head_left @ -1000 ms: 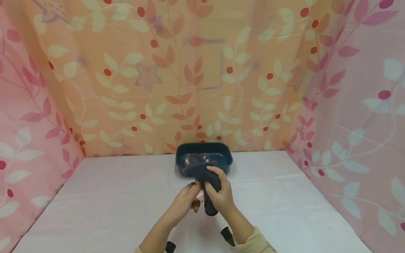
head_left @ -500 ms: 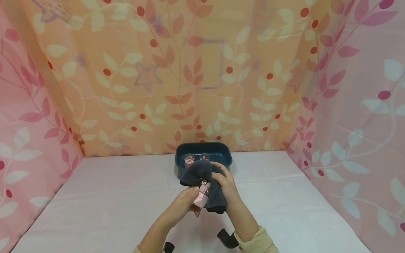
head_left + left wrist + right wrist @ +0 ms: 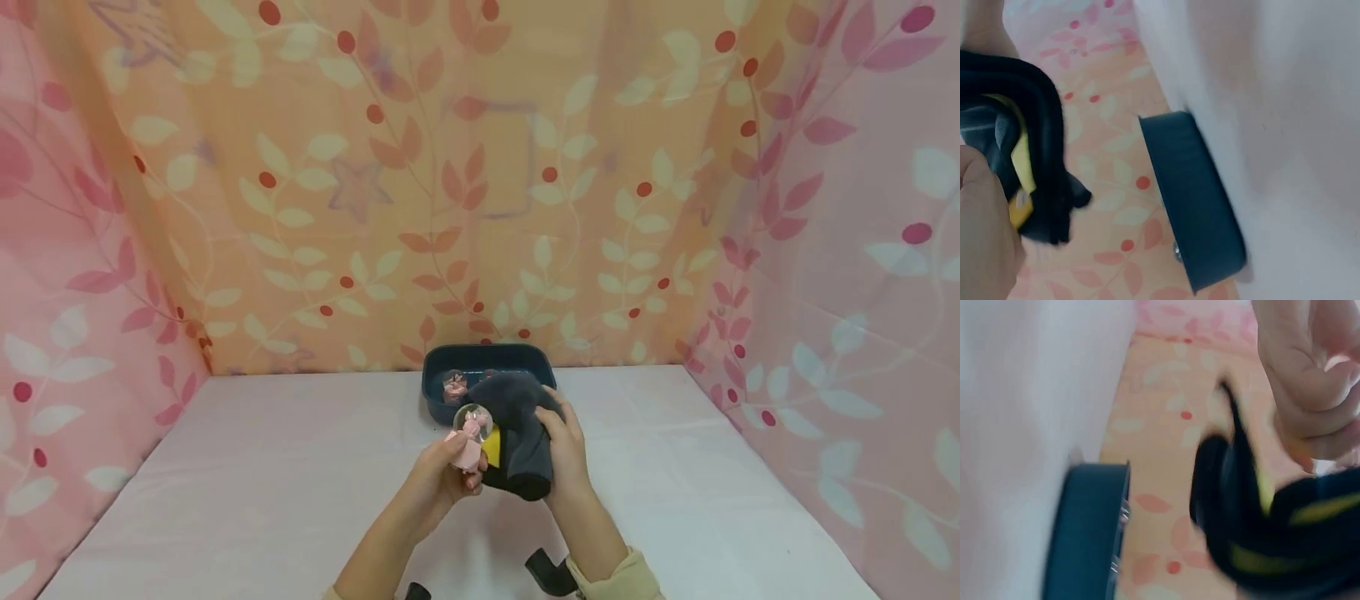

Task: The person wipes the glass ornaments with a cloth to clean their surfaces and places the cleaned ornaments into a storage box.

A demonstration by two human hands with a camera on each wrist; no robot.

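In the head view my left hand [image 3: 438, 479] pinches a small snow globe [image 3: 472, 423] by its pale pink base, with a pink figure inside the clear ball. My right hand [image 3: 567, 454] grips a dark grey cloth [image 3: 517, 408] with black edging and a yellow patch, bunched just right of the globe. The cloth [image 3: 1050, 144] curls in a loop beside my left hand [image 3: 985, 231] in the left wrist view. It is blurred in the right wrist view, where the cloth [image 3: 1229, 506] hangs below a curled hand [image 3: 1310, 381].
Behind the hands a dark blue-green bin [image 3: 433, 404] stands on the white table [image 3: 300, 467], close to the patterned back curtain [image 3: 420, 192]. A pink snow globe [image 3: 454, 387] sits in its left part; another beside it is mostly hidden by the cloth. Pink curtains flank both sides.
The cloth, earlier draped over the front of the snow globe, has shifted right with my right hand. The globe's clear ball and figure have come into view, and a yellow patch shows.
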